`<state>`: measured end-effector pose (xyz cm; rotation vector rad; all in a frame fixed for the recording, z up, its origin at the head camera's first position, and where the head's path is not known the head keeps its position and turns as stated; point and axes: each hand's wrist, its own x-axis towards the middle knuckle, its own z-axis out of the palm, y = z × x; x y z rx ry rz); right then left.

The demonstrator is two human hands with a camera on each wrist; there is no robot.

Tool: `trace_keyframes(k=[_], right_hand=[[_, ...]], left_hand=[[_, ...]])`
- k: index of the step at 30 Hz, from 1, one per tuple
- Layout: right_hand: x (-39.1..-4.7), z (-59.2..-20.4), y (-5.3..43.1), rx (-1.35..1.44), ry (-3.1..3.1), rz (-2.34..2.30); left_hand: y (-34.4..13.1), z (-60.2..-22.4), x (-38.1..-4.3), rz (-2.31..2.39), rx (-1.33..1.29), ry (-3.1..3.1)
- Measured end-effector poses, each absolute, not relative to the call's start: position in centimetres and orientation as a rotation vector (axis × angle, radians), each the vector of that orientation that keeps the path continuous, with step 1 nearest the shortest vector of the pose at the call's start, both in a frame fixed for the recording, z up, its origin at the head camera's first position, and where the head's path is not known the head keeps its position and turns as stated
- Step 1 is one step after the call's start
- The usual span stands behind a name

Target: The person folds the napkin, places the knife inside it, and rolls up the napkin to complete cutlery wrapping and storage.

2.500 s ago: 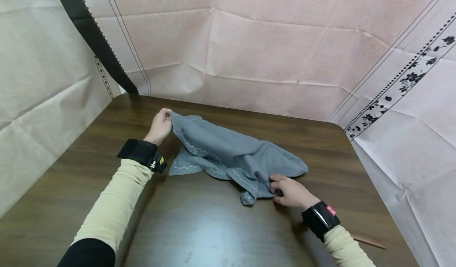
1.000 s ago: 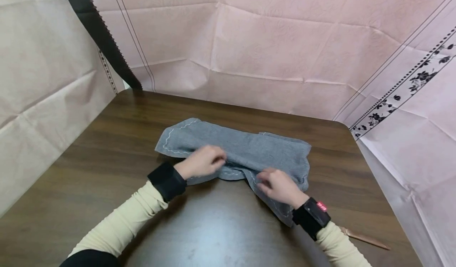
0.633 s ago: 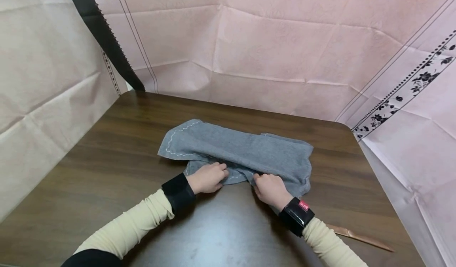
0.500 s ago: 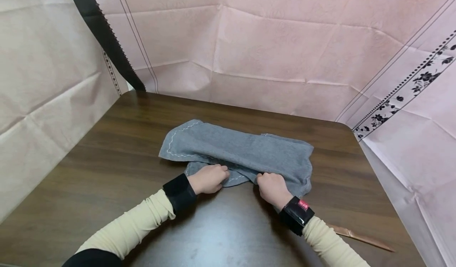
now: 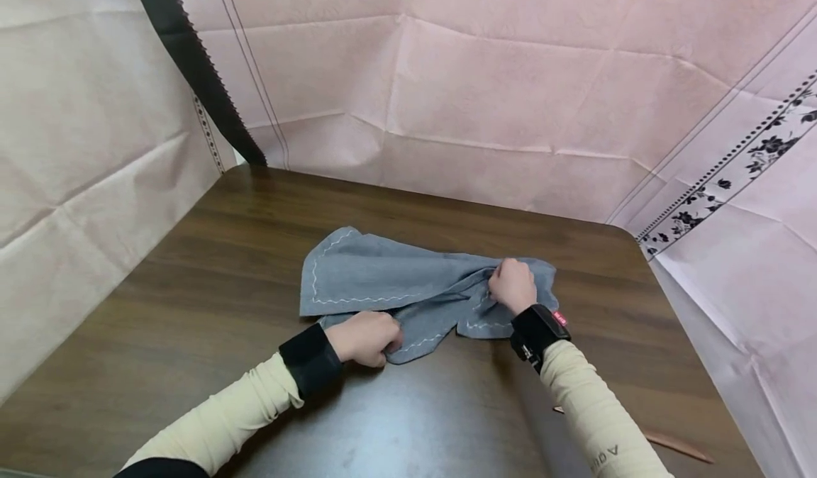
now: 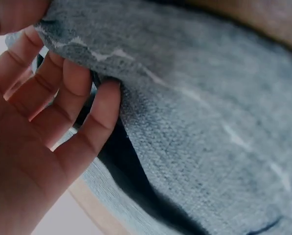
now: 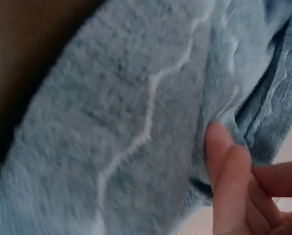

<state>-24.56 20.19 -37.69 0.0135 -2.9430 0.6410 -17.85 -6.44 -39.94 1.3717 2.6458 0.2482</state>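
Observation:
A blue-grey cloth (image 5: 364, 276) with wavy white stitching along its edges lies loosely folded on the table. My left hand (image 5: 365, 337) is at its near edge; in the left wrist view, thumb and fingers (image 6: 104, 105) pinch the stitched hem. Farther right, my right hand (image 5: 513, 286) grips a bunched part, and creases run toward it from the cloth's middle. A stitched corner hangs out below that hand. The right wrist view shows the fingers (image 7: 229, 181) against a fold, with the stitched cloth (image 7: 126, 98) filling the left side.
A thin, pointed copper-brown object (image 5: 679, 446) lies on the dark wooden table (image 5: 210, 322), partly covered by the right forearm. Pale creased sheets (image 5: 472, 102) hang behind the table and along both sides.
From beside the left hand, my right hand has moved right and away, drawing part of the cloth with it. The left hand stays near the front edge, and a lower layer now spreads toward me.

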Motion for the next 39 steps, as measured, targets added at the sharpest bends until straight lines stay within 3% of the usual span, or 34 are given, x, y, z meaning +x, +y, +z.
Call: trace_keyframes(k=[6, 15, 21, 30, 39], right_hand=[[-26.3, -37.8, 21.0, -0.005, -2.824, 0.679], [-29.3, -38.9, 23.6, 0.299, -2.917, 0.597], [-30.1, -38.0, 24.6, 0.26, -2.838, 0.482], [-28.8, -37.3, 22.4, 0.446, -2.915, 0.652], [-23.0, -38.8, 22.5, 0.988, -2.767, 0.649]], left_hand=[[-6.6, -39.9, -17.3, 0.204, 1.433, 2.601], [-7.2, -39.5, -16.5, 0.237, 1.375, 2.475], [-7.2, -39.2, -16.1, 0.238, 1.333, 2.361], [-7.7, -38.4, -19.4, 0.39, 1.361, 2.498], [-10.6, -38.9, -21.5, 0.362, 1.185, 2.757]])
